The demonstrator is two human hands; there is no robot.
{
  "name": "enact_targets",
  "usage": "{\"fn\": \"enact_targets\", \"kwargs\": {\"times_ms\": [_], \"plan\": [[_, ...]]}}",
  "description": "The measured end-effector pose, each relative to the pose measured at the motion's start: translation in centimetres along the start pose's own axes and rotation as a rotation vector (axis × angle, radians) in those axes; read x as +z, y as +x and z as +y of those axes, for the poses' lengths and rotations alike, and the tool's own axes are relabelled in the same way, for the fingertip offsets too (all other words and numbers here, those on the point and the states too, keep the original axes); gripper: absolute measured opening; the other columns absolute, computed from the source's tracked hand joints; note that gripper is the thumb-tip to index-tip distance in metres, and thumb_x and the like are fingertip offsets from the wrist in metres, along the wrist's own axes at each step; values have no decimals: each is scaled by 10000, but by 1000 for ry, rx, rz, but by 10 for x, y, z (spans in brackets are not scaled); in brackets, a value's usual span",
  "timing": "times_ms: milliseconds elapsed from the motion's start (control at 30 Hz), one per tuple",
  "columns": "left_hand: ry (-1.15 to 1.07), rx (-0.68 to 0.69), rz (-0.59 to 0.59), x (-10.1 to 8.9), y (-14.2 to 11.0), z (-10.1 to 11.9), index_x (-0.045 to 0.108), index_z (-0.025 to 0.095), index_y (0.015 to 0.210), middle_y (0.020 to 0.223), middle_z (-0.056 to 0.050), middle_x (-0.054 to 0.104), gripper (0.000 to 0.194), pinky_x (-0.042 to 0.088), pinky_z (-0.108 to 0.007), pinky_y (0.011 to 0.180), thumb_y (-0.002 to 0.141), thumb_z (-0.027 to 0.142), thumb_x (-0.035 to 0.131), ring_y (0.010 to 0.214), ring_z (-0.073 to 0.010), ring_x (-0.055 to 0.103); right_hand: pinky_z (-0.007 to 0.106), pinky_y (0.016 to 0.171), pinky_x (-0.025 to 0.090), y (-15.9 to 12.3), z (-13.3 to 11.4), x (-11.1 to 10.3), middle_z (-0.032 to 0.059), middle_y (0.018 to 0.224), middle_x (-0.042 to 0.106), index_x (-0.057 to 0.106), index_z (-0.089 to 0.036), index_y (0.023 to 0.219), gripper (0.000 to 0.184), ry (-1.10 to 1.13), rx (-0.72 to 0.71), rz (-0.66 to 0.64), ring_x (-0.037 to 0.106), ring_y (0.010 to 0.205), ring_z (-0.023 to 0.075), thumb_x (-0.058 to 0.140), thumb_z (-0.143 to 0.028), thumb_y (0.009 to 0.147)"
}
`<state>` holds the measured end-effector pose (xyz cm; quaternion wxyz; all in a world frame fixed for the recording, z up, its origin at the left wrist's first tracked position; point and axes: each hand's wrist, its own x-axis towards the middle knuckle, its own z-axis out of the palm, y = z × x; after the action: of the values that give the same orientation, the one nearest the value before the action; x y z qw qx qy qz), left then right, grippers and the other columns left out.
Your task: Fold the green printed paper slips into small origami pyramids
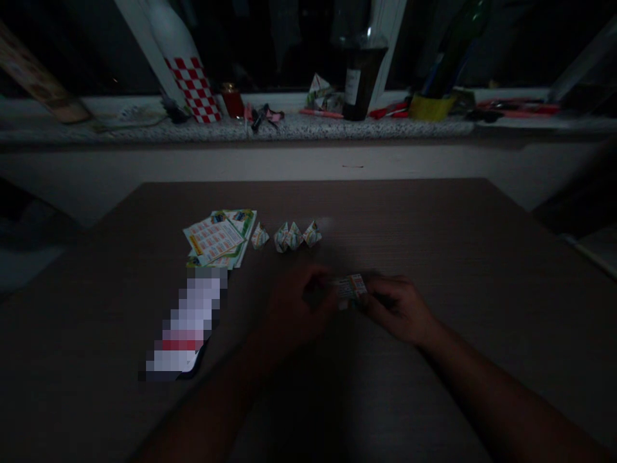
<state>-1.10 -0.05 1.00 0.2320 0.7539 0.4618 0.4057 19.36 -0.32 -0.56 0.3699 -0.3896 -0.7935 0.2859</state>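
A small folded piece of printed paper (357,285) is held between my two hands, just above the table. My right hand (400,307) pinches its right side between thumb and fingers. At the left side, my left hand (301,303) is curled with thumb and fingers closed on the paper; dim light and blur hide the exact contact. Beyond my hands, several small folded paper shapes (294,236) with pointed tips stand in a row. Left of them lies a loose pile of printed paper sheets (216,239).
A phone (187,321) with a blurred-out screen lies left of my left arm on the brown table (434,225). Behind the table, a stone windowsill (308,130) carries a red-and-white checkered bottle (193,83), a dark bottle (359,83), a green bottle (453,51) and small clutter.
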Motion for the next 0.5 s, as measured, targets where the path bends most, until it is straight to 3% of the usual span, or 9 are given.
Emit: {"fn": "enact_targets", "kwargs": {"times_ms": [67, 200, 267, 367, 500], "plan": [[-98, -131, -20, 0, 4, -3, 616, 165, 953, 831, -29, 651, 244, 477, -274, 688, 755, 298, 663, 753, -157, 598, 225, 522, 396, 0, -1, 0, 3, 598, 555, 598, -160, 700, 213, 22, 3, -12, 504, 535, 112, 487, -217, 872], [-407, -368, -293, 4, 10, -6, 684, 149, 855, 766, -22, 682, 264, 461, -239, 623, 811, 397, 608, 699, -146, 612, 220, 501, 393, -1, -3, 1, 7, 593, 565, 602, -155, 686, 244, 68, 33, -28, 499, 519, 107, 486, -251, 878], [-458, -451, -311, 6, 10, -7, 699, 145, 800, 704, -11, 670, 292, 435, -226, 583, 815, 418, 598, 638, -131, 588, 217, 488, 396, -1, -3, 1, 5, 584, 573, 603, -159, 684, 256, 83, 79, 24, 496, 504, 104, 495, -279, 883], [-496, -508, -297, 6, 10, -8, 710, 150, 804, 670, 2, 657, 294, 421, -221, 577, 791, 431, 628, 609, -120, 570, 207, 459, 391, -1, -3, 2, -5, 560, 578, 611, -164, 690, 247, 96, 151, 155, 495, 477, 99, 534, -308, 875], [-503, -489, -383, 7, 8, -9, 719, 152, 806, 675, -2, 664, 270, 420, -231, 598, 776, 411, 648, 622, -130, 576, 211, 475, 426, -1, -1, 4, 5, 593, 620, 639, -172, 733, 204, 117, 184, 251, 551, 515, 116, 577, -323, 855]]}}
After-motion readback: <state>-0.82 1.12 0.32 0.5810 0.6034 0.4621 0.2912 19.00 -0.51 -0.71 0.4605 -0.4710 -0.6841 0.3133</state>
